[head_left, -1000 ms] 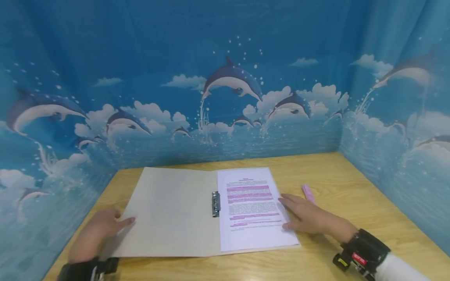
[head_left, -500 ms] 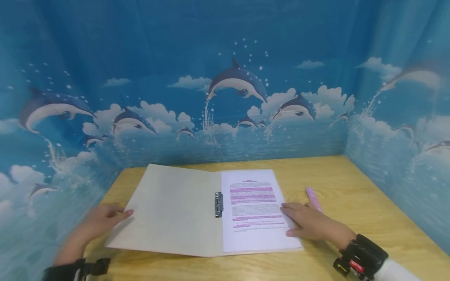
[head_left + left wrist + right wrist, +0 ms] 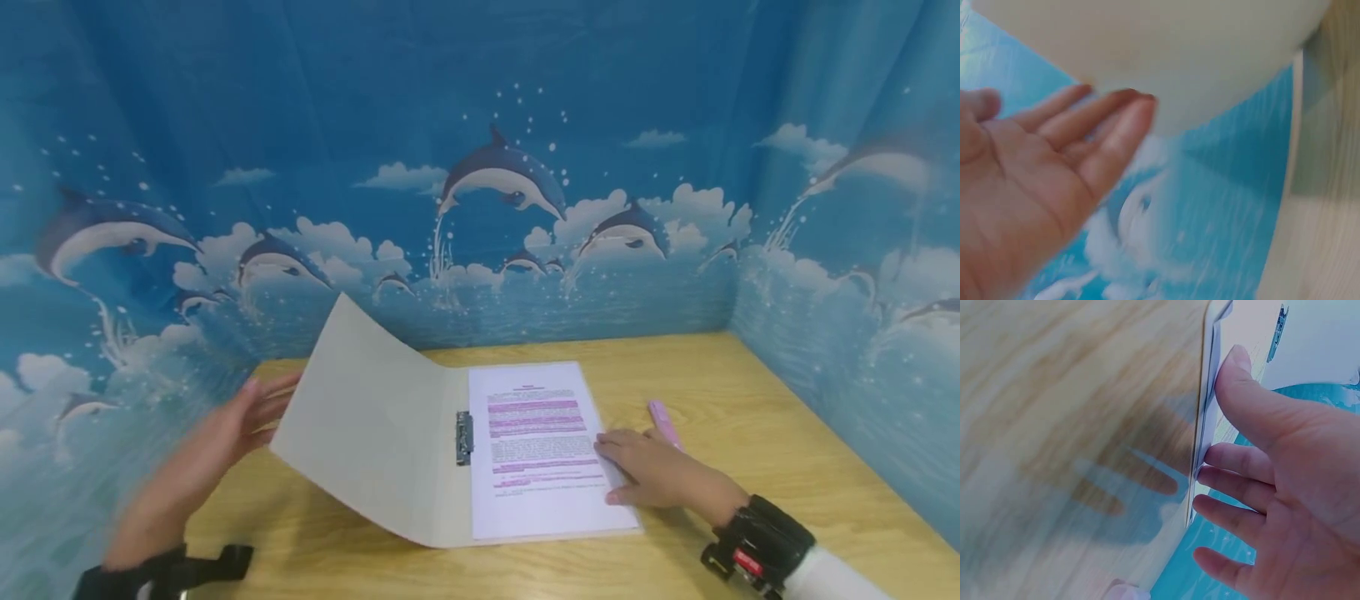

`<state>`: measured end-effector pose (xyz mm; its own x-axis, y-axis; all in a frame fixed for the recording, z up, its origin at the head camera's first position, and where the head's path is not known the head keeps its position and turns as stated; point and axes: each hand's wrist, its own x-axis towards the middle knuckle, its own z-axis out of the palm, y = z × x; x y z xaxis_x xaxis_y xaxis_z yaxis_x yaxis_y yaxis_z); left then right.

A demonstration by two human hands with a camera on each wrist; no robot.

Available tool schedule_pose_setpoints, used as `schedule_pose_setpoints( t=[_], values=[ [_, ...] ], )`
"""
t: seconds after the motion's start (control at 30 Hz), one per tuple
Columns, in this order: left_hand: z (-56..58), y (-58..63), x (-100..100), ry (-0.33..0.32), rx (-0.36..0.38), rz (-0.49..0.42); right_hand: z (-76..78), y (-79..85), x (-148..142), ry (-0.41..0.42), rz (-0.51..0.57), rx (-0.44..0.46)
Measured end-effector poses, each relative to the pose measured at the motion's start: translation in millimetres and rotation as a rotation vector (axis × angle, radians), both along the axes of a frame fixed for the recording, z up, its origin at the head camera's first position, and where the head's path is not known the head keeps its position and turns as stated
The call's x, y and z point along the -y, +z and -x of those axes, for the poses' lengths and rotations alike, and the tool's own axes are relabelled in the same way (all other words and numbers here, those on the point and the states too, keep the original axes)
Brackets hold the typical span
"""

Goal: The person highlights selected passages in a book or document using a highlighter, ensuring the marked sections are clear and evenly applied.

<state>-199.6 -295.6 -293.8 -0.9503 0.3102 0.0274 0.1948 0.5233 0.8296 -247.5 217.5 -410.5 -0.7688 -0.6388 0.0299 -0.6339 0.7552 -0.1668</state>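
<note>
An open file folder lies on the table, its left cover [image 3: 367,433] lifted and slanting up from the spine. Behind the cover's outer edge is my left hand [image 3: 232,425], palm toward it; in the left wrist view its extended fingers [image 3: 1113,144] meet the cover's underside. A metal clip [image 3: 464,437] sits by the spine. Printed sheets [image 3: 536,508] with pink highlighted lines lie on the folder's right side. My right hand [image 3: 656,471] rests at their right edge, thumb and fingertips touching it, fingers loosely spread in the right wrist view.
A pink highlighter [image 3: 664,423] lies just beyond the right hand, on the wooden table [image 3: 757,442]. Blue dolphin-print curtains [image 3: 465,250] enclose the table at the back and both sides.
The left cover has risen from lying flat to a steep slant. My left hand went from its left edge to behind it, moving up and right. The right hand stays at the sheets' edge.
</note>
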Motion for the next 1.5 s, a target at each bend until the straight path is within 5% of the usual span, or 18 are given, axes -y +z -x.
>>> schedule_pose_setpoints(
  t=[0.13,0.23,0.47,0.73,1.13,1.37,1.5],
  values=[
    [8.4,-10.6,-35,-0.098,-0.029,-0.168,-1.0,-0.9,0,0.01,0.005,-0.009],
    [16.8,-27.1,-63,-0.149,-0.102,-0.181,-1.2,-1.0,0,0.017,0.003,-0.023],
    [31.0,-62.7,-115,-0.226,-0.195,0.01,2.2,-2.6,-2,0.016,-0.002,-0.023],
    [31.7,-91.6,-139,-0.292,-0.217,0.202,5.3,-6.3,-3,0.03,0.02,-0.033],
    [36.4,-103.8,-161,-0.331,-0.245,0.479,11.7,-13.8,-6,0.072,0.049,-0.225],
    [33.0,-107.3,-169,-0.293,-0.242,0.524,10.9,-3.1,-13,0.058,0.101,-0.08],
    [31.8,-105.7,-175,-0.266,-0.237,0.598,12.6,5.1,-9,0.045,0.184,-0.077]
  ],
)
